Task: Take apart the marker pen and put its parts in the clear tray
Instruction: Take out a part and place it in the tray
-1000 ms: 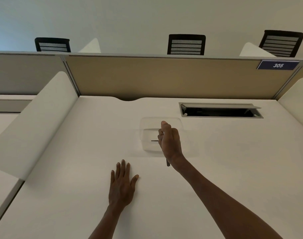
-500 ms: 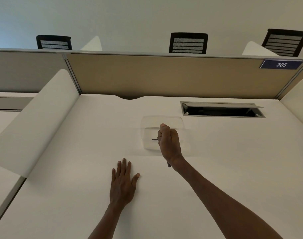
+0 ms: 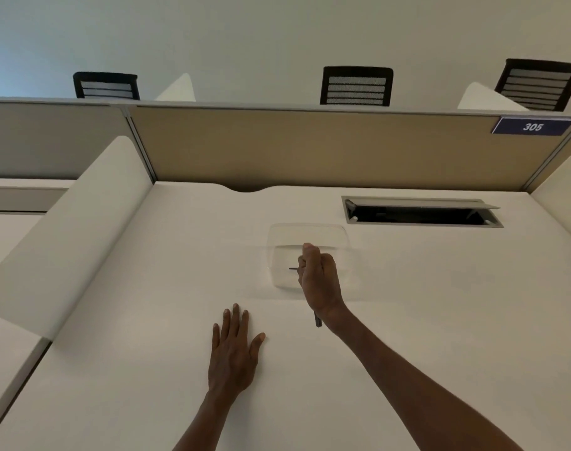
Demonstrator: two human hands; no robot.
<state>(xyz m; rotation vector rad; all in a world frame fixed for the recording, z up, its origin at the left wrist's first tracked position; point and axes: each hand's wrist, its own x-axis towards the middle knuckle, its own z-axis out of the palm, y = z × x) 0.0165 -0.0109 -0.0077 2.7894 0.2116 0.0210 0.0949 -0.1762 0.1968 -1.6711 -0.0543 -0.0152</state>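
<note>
A clear tray (image 3: 287, 236) sits on the white desk, past the middle. My right hand (image 3: 320, 278) hovers over its near side, fingers closed around a dark marker part (image 3: 317, 319) whose end sticks out below my wrist. A thin dark piece (image 3: 292, 268) shows just left of my fingers, inside the tray; whether it lies there or is held I cannot tell. My left hand (image 3: 233, 348) rests flat on the desk with fingers spread, nearer to me and left of the tray, holding nothing.
An open cable hatch (image 3: 420, 214) is set into the desk right of the tray. White side dividers (image 3: 69, 229) flank the desk, and a tan partition (image 3: 310, 148) with a "305" label (image 3: 532, 126) closes the back. Chair backs show beyond it.
My right hand has lowered slightly over the tray, still gripping the marker part. My left hand stays flat on the desk.
</note>
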